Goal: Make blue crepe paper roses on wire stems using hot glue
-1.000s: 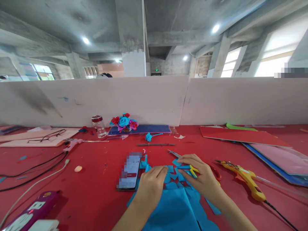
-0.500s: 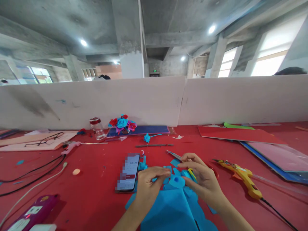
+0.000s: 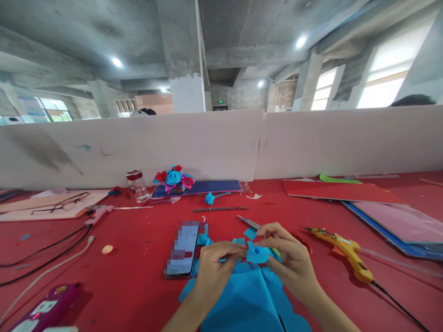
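A small blue paper flower (image 3: 257,251) with a darker blue centre is held up between my two hands. My left hand (image 3: 218,263) pinches at its left edge, fingertips pressed together. On the other side, my right hand (image 3: 289,253) has its thumb and fingers closed on the petals. Under both hands lie blue sheets (image 3: 238,299) and cut blue pieces (image 3: 251,234). Scissors (image 3: 248,222) lie behind my right hand, which partly hides them.
A phone (image 3: 183,249) lies to the left. A yellow glue gun (image 3: 346,251) with a cord sits to the right. Farther back are a thin stick (image 3: 220,210), a finished blue flower (image 3: 209,198), a flower bunch (image 3: 174,177) and a jar (image 3: 137,185). A purple power strip (image 3: 48,306) is front left.
The blue flower has come up slightly and tilted between my hands. My right fingers have closed in on its petals. The view has shifted a little.
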{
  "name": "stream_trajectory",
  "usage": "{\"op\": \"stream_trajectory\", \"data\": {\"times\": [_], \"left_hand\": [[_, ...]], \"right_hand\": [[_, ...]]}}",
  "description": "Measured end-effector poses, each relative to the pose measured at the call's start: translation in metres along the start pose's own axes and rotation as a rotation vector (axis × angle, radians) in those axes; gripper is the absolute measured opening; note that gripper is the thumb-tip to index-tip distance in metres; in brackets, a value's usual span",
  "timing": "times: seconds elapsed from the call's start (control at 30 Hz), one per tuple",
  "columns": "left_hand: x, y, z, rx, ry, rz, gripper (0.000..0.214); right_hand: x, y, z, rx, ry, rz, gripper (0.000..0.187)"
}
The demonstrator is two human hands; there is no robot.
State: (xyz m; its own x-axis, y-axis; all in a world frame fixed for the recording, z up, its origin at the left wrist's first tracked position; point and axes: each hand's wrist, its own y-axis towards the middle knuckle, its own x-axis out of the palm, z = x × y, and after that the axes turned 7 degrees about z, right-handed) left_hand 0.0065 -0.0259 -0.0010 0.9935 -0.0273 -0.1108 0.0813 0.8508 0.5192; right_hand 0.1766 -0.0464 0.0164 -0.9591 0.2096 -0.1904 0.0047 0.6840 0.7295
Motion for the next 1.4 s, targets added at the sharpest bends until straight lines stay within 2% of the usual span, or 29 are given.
{"op": "stream_trajectory", "data": {"times": [0.37,0.63,0.93,1.4], "left_hand": [[0.0001,-0.0002,-0.0035,-0.025,0.029,-0.025,0.020],[-0.0027,-0.0005,-0.0040,0.031,0.062,-0.015,0.018],[-0.0036,-0.0008,-0.0075,0.078,0.134,-0.019,0.015],[-0.0023,0.0007,-0.0024,0.055,0.148,-0.047,0.020]], "right_hand": [[0.0004,-0.0005,-0.0033,0.061,-0.021,-0.016,0.011],[0.0016,-0.0002,-0.0009,0.079,-0.013,-0.026,0.012],[0.0016,-0.0004,-0.0008,0.069,-0.021,0.029,0.010],[0.0002,-0.0008,-0.0031,0.069,-0.006,-0.038,0.012]]}}
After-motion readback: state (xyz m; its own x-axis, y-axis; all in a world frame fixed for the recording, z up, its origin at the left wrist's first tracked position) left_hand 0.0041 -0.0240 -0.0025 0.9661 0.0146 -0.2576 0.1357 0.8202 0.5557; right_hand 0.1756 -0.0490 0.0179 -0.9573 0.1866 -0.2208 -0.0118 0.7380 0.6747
